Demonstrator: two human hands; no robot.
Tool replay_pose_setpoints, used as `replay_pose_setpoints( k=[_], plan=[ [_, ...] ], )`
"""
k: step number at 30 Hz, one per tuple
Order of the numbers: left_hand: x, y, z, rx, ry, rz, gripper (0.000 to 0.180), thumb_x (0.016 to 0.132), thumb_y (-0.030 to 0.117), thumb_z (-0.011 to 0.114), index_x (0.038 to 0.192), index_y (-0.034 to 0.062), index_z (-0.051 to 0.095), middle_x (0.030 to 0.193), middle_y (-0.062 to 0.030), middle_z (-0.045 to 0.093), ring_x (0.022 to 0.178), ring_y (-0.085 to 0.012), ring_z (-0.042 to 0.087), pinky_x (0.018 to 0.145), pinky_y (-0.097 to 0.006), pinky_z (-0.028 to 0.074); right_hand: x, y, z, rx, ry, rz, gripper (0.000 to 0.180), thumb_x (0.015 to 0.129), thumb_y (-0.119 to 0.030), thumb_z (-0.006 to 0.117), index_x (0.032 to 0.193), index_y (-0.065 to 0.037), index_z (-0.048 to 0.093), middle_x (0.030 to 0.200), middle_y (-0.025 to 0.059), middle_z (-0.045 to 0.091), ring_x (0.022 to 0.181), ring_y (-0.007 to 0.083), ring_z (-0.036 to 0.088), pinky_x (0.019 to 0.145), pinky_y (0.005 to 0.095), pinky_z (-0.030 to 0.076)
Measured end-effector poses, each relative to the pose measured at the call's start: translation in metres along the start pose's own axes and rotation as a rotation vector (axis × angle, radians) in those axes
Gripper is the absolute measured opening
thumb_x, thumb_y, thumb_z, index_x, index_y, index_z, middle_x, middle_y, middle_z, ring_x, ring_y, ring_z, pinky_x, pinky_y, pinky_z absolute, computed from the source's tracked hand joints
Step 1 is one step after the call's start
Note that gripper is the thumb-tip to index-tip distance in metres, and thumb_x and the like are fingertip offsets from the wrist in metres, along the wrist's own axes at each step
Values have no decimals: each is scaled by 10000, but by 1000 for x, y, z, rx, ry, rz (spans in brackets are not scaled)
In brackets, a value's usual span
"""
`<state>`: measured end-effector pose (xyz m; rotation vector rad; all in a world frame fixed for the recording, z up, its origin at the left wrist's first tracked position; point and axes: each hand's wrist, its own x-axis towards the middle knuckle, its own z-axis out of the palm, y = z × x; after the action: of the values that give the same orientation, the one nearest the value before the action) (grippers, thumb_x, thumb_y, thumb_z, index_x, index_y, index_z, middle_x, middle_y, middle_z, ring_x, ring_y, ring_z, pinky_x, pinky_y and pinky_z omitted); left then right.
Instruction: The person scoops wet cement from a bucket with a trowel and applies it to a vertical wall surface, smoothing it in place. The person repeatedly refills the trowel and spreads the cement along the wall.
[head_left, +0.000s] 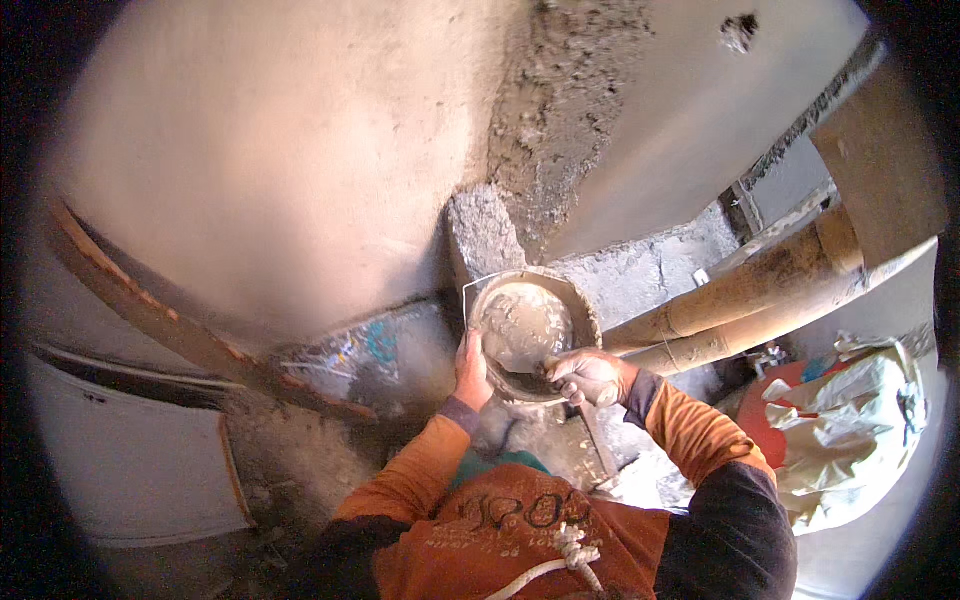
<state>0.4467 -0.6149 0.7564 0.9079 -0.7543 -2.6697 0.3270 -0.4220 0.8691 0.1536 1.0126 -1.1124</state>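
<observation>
In front of my body a round bucket (587,322) holds wet, grey-beige mortar (528,325). Its thin wire handle (465,296) stands out at the left side. My left hand (472,372) is wrapped against the bucket's left wall near the rim. Over the near right part of the rim, my right hand (592,378) is closed, fingers curled down toward the mortar. Whatever it grips is hidden by the fingers and the dark inside of the bucket.
Beyond the bucket, a rough unplastered strip (560,120) runs between smooth walls, with a concrete stub (484,230) at its foot. Thick bamboo poles (740,285) cross at the right, above a pale sack (850,430). A long wooden strip (190,335) slants at the left.
</observation>
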Motion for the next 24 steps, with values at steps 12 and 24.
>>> replay_pose_setpoints(
  k=[12,24],
  plan=[
    [19,16,-69,1203,27,509,691,996,547,396,1431,10,412,1397,-133,501,1248,-268,514,1013,-427,453,-20,-45,18,-2141,616,-154,305,857,-271,612,1049,-48,694,943,176,724,879,301,719,726,426,573],
    [-1,5,-2,425,191,47,760,962,647,389,1409,37,458,1343,-151,544,1176,-293,560,969,-457,469,8,9,-19,-1385,-64,-570,278,830,-153,664,1026,12,556,664,58,550,504,197,582,443,332,482]
  ],
)
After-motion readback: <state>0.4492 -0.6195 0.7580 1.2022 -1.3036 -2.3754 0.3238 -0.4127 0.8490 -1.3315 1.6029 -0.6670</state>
